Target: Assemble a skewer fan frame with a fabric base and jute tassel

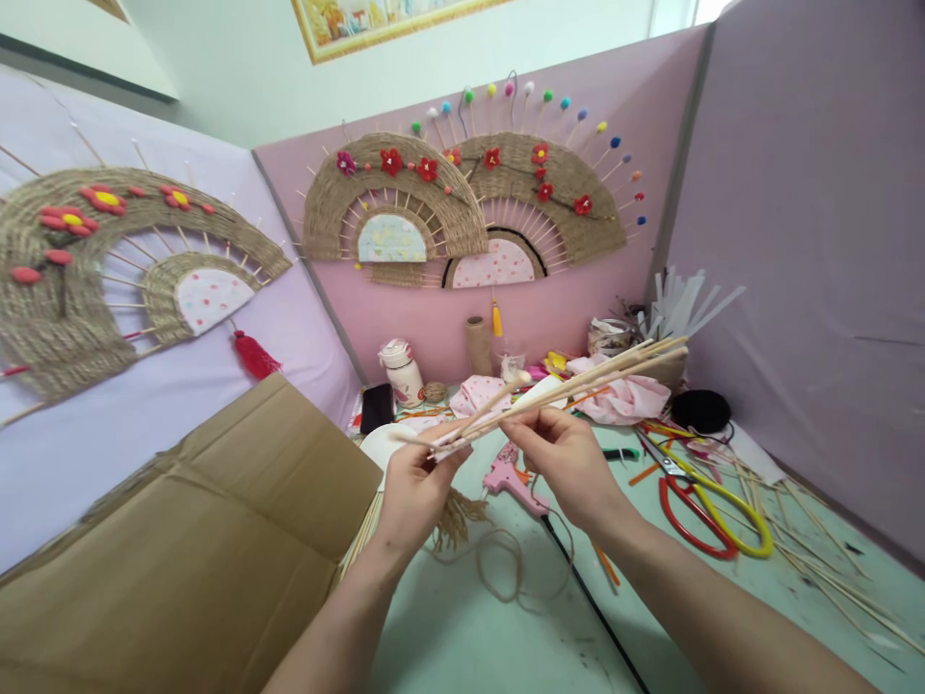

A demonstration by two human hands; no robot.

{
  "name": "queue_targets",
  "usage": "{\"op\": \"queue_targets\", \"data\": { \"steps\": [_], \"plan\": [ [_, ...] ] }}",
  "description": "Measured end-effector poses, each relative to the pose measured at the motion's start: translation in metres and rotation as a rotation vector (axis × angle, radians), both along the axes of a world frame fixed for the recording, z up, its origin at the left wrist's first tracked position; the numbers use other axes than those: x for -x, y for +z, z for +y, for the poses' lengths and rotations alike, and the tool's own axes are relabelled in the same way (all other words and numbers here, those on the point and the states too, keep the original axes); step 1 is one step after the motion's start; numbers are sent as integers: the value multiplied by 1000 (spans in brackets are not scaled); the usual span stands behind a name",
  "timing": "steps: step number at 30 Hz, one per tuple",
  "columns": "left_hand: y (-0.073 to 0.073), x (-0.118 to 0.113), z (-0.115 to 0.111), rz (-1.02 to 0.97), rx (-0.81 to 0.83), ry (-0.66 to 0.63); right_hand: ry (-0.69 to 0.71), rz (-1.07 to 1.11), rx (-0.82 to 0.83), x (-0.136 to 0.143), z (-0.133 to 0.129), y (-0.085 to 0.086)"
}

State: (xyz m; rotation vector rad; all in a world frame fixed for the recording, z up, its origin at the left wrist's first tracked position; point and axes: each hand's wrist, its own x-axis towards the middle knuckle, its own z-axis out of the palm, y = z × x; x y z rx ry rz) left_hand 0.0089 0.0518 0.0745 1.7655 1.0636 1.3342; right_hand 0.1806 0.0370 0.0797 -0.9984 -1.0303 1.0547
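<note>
Several thin wooden sticks (596, 377) are held in a slanting bundle above the table, their far ends pointing to the upper right. My left hand (423, 479) is closed round the near end of the bundle, where a strand of twine also shows. Closed at the sticks' middle, my right hand (560, 453) pinches them between thumb and fingers. Below and between the hands a pink glue gun (512, 479) lies on the table, its black cord running toward me. Loose twine (498, 569) curls beside it, and a frayed twine tassel (459, 519) hangs by my left hand.
Cardboard (195, 540) stands at the left. Red and yellow scissors (712, 501) and scattered sticks (831, 569) lie at the right. Behind are a phone (377, 410), a bottle (401, 373), a cardboard tube (478, 347) and pink cloth (628, 400). Fan-shaped woven pieces (535, 183) hang on the partitions.
</note>
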Motion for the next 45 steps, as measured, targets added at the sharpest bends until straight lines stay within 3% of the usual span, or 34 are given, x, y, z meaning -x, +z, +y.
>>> {"op": "queue_targets", "data": {
  "steps": [7,17,25,34,39,42,45],
  "plan": [
    [-1,-4,-1,-136,102,-94,54,91,50,1,-5,8],
    [-7,2,-2,-162,46,-125,40,-50,-39,3,-7,-6],
    [-11,1,1,-193,44,-73,-8,-146,-113,6,-10,-6],
    [-9,-2,2,-211,107,-85,81,6,-62,4,-5,-9],
    [-9,-3,5,-176,69,-12,120,-81,-58,2,-2,-9],
    [-8,-1,6,-183,38,24,-37,-291,-213,-1,-2,-13],
    [-6,2,7,-163,-15,101,-301,-532,-520,-2,-6,-15]
  ]
}}
